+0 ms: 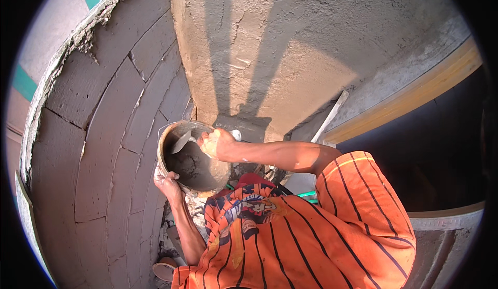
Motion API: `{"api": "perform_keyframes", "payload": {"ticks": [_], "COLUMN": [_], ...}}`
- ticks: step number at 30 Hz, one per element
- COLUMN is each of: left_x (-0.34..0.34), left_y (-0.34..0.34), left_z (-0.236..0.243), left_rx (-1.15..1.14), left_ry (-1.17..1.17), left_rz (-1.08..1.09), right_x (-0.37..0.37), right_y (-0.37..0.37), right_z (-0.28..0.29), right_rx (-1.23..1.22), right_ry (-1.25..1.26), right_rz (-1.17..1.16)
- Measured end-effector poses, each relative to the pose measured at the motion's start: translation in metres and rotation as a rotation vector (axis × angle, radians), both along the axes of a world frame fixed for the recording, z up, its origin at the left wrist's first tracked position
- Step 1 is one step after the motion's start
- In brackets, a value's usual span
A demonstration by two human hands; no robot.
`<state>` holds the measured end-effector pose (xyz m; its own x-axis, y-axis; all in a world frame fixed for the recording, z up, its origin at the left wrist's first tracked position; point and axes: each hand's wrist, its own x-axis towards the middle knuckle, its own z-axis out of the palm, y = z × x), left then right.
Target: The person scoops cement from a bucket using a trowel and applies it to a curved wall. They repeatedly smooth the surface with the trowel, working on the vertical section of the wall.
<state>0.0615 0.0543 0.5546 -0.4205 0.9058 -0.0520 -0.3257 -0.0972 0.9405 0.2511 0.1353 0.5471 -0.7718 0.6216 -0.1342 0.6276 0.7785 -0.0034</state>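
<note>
A round bucket (162,154) is tilted toward me in front of my body. Grey wet mortar (193,168) lies inside it. My left hand (168,182) grips the bucket's rim at the lower left, with the thumb over the edge. My right hand (216,143) reaches over the far right of the rim, its fingers closed round the handle of a trowel (181,142). The trowel's metal blade points left inside the bucket, above the mortar. Most of the handle is hidden by the fingers.
To the left rises a wall of grey blocks (122,128), meeting a plastered wall (311,55) ahead. A light straight batten (331,115) leans near a wooden frame (410,97) around a dark opening at right. Rubble and a small round container (164,269) lie below.
</note>
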Motion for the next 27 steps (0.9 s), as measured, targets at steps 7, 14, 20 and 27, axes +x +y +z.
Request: {"api": "perform_keyframes", "payload": {"ticks": [7,14,20,27], "left_x": [-0.005,0.037,0.013,0.037], "left_y": [0.023,0.033,0.045,0.041], "left_z": [0.029,0.030,0.032,0.038], "left_rx": [0.099,0.108,0.119,0.152], "left_ry": [0.108,0.120,0.205,0.363], "left_rz": [-0.101,-0.183,-0.089,-0.212], "right_x": [0.037,0.055,0.043,0.061], "right_y": [-0.054,0.004,-0.026,0.017], "right_z": [-0.037,-0.025,0.010,0.037], "right_rx": [0.257,0.249,-0.287,0.090], "right_ry": [-0.204,-0.007,-0.194,-0.023], "right_rz": [0.252,-0.054,-0.053,-0.275]}}
